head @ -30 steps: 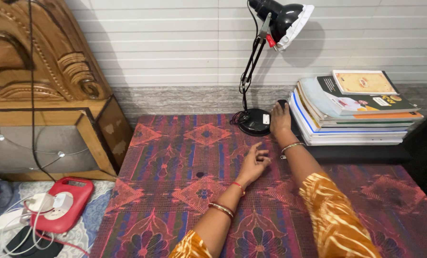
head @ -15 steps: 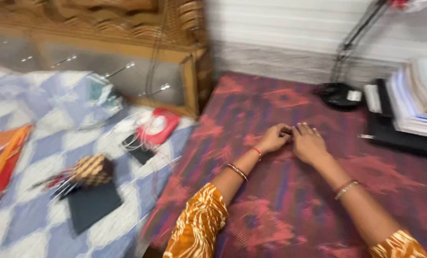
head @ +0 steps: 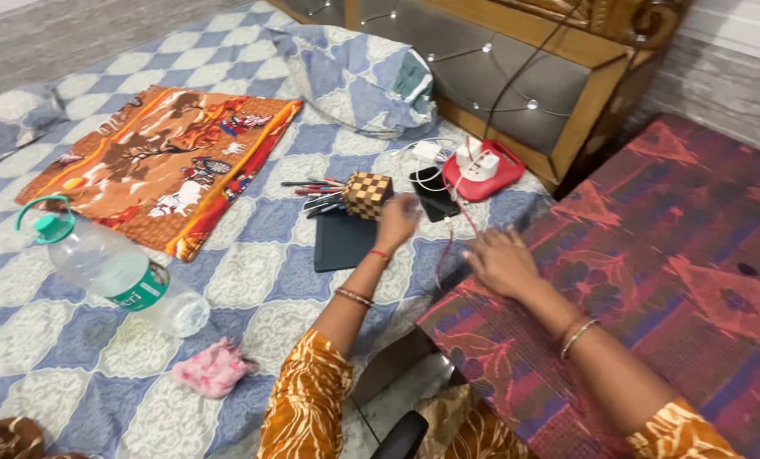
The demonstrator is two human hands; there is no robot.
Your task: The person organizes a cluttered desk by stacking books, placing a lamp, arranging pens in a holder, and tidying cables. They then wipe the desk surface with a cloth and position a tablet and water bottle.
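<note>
left hand [head: 397,219]: stretched out over the bed, fingers loosely open, nothing gripped; blurred, looks to touch or hover just at the right side of the checkered box, cannot tell which
right hand [head: 500,259]: flat, palm down, fingers spread, holds nothing; rests on the near left corner of the table cloth
checkered box [head: 368,195]: small brown and cream cube, upright on the bedsheet, at the top right corner of the dark notebook
dark notebook [head: 344,240]: flat on the bed, just left of the left wrist
pens [head: 312,192]: loose bunch lying left of the box, tips pointing left
black phone [head: 434,192]: flat on the bed, right of the box, white cable across it
red power strip [head: 484,169]: against the headboard base, white chargers plugged in
table cloth [head: 677,255]: dark red patterned, covers the low table at right
bedsheet [head: 244,280]: blue and white checked, covers the whole bed
water bottle [head: 112,270]: clear plastic, green cap and handle, on its side at left, well apart from both hands
orange printed cloth [head: 163,161]: spread flat above the bottle
pink cloth [head: 214,368]: small crumpled piece near the left elbow
pillow [head: 358,76]: blue checked, leaning by the wooden headboard [head: 516,81]
sleeves: orange with white print, bangles on both wrists
</note>
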